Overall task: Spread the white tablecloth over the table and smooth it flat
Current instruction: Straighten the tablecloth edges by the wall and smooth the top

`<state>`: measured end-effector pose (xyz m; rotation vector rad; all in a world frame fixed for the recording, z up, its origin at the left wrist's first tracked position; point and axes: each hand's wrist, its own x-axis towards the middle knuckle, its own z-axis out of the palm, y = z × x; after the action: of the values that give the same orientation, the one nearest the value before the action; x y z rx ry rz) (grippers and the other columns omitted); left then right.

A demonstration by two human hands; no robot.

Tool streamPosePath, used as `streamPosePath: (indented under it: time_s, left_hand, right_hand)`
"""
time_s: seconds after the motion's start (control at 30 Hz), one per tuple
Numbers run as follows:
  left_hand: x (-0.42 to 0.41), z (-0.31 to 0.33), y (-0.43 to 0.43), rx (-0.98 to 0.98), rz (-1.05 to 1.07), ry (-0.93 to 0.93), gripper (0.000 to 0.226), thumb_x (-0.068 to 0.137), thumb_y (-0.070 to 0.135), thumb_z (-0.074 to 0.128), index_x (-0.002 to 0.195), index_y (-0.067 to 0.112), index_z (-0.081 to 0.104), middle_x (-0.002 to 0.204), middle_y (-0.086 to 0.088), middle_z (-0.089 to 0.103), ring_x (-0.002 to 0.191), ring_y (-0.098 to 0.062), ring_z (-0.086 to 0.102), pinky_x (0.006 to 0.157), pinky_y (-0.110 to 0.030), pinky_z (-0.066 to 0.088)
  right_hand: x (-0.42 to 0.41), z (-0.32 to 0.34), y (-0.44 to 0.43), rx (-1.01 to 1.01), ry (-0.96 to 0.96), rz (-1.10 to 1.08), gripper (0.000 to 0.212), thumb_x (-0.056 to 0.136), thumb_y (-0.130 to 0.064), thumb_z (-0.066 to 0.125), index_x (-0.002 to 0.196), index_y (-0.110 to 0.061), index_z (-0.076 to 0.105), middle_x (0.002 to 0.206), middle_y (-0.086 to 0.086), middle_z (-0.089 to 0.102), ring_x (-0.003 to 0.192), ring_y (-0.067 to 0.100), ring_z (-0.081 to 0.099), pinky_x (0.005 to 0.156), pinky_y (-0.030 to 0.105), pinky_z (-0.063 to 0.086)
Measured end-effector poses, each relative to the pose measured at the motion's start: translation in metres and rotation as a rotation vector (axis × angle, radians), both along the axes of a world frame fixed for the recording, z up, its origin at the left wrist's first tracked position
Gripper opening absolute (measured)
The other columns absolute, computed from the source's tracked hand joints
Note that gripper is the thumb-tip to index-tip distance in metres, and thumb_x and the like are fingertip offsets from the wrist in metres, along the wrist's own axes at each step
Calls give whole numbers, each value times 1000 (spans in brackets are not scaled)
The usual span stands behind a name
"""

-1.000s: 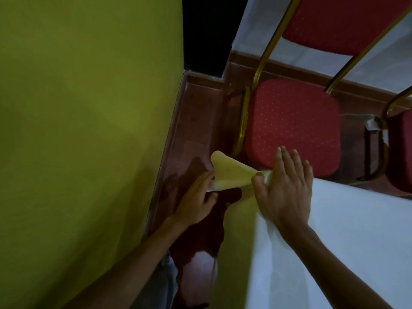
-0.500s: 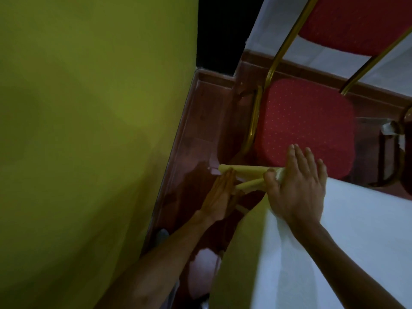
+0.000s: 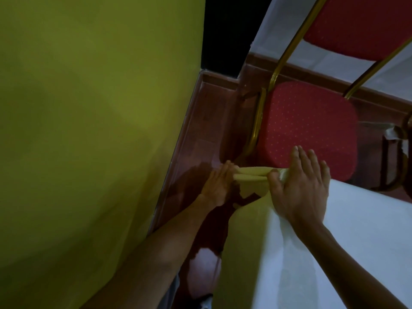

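The white tablecloth (image 3: 356, 230) covers the table at the lower right and hangs down its left side. At the table's far left corner the cloth is bunched into a folded flap (image 3: 252, 177) sticking out leftward. My right hand (image 3: 303, 188) lies flat on the corner, thumb pressing the base of the flap. My left hand (image 3: 219, 186) is just left of the table, its fingers closed on the flap's tip.
A yellow-green wall (image 3: 89, 130) fills the left. Between wall and table runs a narrow strip of dark red floor (image 3: 200, 141). A red padded chair (image 3: 307, 128) with a gold frame stands right behind the corner; a second chair's edge (image 3: 401, 161) shows at the far right.
The flap was wide and raised in my left hand; it is now flattened into a narrow horizontal fold, pinched between both hands. My right hand stayed on the corner.
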<state>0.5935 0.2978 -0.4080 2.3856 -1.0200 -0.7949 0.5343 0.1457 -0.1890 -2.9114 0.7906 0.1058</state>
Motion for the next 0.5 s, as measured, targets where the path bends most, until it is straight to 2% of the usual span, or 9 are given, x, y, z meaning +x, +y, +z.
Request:
streamPosePath:
  time_s: [0.07,0.1,0.13,0.23,0.33,0.43,0.5]
  left_hand:
    - [3,-4,10,137,104,133,82,103,29,47,159,6,-8,167,-15,-10,155,-34,-2,126,-51,7]
    - [3,-1,11,96,112,153,82,103,36,47,159,5,-4,168,-15,-8,156,-32,-3,126,-51,6]
    - [2,8,11,-20,92,133,85,101,39,50,160,4,-1,168,-14,-5,156,-30,-3,126,-50,7]
    - [-13,53,-1,-424,33,29,84,98,30,57,159,1,7,168,-12,3,156,-24,2,127,-44,8]
    - [-22,81,-23,-630,35,-25,73,102,25,53,158,-1,14,167,-17,11,156,-27,10,126,-45,17]
    - [-21,66,-36,-602,55,-25,70,105,33,45,158,3,11,167,-17,14,155,-29,13,123,-52,23]
    - [-20,43,-38,-408,50,8,75,103,35,48,159,7,6,167,-15,12,155,-29,12,122,-55,22]
  right_hand:
    - [0,0,0,-4,2,0,76,93,-48,35,155,-4,33,161,14,36,154,30,23,126,52,12]
    - [0,0,0,-3,2,-2,77,93,-49,35,155,-4,33,161,14,36,154,30,23,126,52,12]
    - [0,0,0,-2,2,-4,77,93,-49,34,155,-4,33,161,13,36,154,30,23,126,52,12]
    - [0,0,0,-8,4,-7,78,93,-51,32,155,-4,34,161,14,37,154,30,23,126,52,12]
    - [0,0,0,-16,5,-5,78,94,-52,32,155,-4,34,161,14,37,154,30,23,126,53,13]
    - [0,0,0,-9,-2,-3,78,93,-52,31,155,-4,34,161,14,37,154,30,23,126,52,12]
    - [-1,0,0,-4,-3,0,80,92,-53,29,155,-4,33,161,14,36,154,29,22,126,52,12]
